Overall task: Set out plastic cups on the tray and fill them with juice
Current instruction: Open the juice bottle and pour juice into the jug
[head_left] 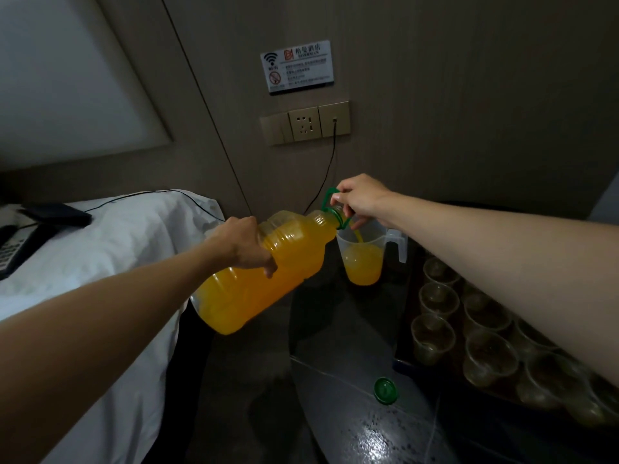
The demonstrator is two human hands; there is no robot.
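A big clear bottle of orange juice (268, 266) is tilted, its neck over a clear measuring jug (363, 259) on the dark table. A thin stream runs into the jug, which is about half full. My left hand (243, 244) grips the bottle's body from above. My right hand (360, 199) grips the green carry handle (330, 195) at the neck. Several empty clear plastic cups (487, 356) stand in rows on a dark tray (407, 365) at the right, partly hidden under my right forearm.
The green bottle cap (386, 390) lies on the glossy dark table (338, 329) near the tray. A bed with white linen (110, 262) is at the left, with a dark device (57, 214) on it. A cable hangs from the wall socket panel (304, 123).
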